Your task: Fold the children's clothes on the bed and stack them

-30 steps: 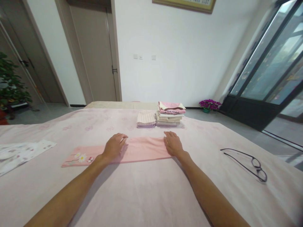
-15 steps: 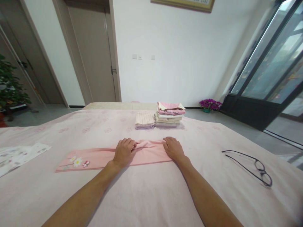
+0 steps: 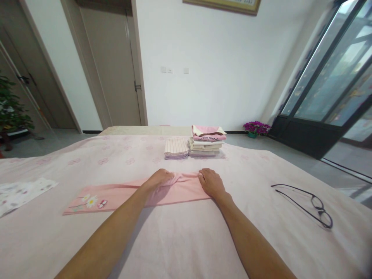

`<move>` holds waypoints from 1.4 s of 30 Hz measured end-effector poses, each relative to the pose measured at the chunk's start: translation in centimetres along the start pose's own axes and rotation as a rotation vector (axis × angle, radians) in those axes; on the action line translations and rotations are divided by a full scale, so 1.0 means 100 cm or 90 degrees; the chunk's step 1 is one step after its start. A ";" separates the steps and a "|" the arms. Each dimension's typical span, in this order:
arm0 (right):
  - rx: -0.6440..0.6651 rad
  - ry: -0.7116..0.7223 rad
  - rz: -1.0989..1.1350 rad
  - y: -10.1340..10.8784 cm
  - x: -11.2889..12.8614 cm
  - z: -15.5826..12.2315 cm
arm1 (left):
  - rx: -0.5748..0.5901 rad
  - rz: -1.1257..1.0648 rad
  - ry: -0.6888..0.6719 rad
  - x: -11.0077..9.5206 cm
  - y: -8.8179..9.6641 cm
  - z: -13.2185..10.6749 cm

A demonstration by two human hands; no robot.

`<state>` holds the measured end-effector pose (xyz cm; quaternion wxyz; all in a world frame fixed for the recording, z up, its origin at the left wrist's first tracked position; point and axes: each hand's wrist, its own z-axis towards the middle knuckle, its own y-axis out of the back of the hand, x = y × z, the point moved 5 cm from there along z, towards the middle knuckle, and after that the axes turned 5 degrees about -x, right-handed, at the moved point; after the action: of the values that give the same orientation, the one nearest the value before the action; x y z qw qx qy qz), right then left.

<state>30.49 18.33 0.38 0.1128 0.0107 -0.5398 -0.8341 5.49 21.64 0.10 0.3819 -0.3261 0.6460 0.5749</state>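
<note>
A pair of pink pants [image 3: 113,193], folded lengthwise into a long strip, lies across the bed in front of me. White daisies and a small butterfly decorate its left end. My left hand [image 3: 159,179] is closed on the far edge near the middle, where the fabric bunches up slightly; most of its fingertips are hidden. At the right end, my right hand [image 3: 211,181] has its fingers curled over the far corner of the cloth and rests on it.
Beyond the pants stand a striped folded garment [image 3: 176,148] and a taller stack of folded clothes [image 3: 207,144]. Eyeglasses [image 3: 315,209] lie at right on the pink bedsheet [image 3: 186,244]. A white spotted cloth [image 3: 26,192] is at the left edge.
My left hand has turned and moved slightly right along the far edge, lifting and bunching the fabric there. The right hand stays in place on the right end.
</note>
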 end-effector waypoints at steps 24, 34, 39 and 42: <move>-0.014 -0.164 0.022 -0.001 -0.025 0.008 | -0.216 0.157 -0.072 0.018 0.002 0.033; 0.022 -0.256 0.000 -0.008 -0.038 0.015 | -0.276 0.321 -0.311 -0.014 -0.010 0.005; -0.005 -0.212 -0.070 -0.005 -0.027 0.012 | -0.129 0.357 -0.492 -0.016 -0.037 -0.009; -0.013 -0.166 -0.106 -0.008 -0.022 0.011 | 0.007 0.445 -0.491 -0.003 -0.045 -0.008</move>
<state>32.29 20.08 -0.12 -0.0274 -0.0543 -0.5386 -0.8404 9.40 20.32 -1.85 0.3790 0.1468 0.5319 0.7429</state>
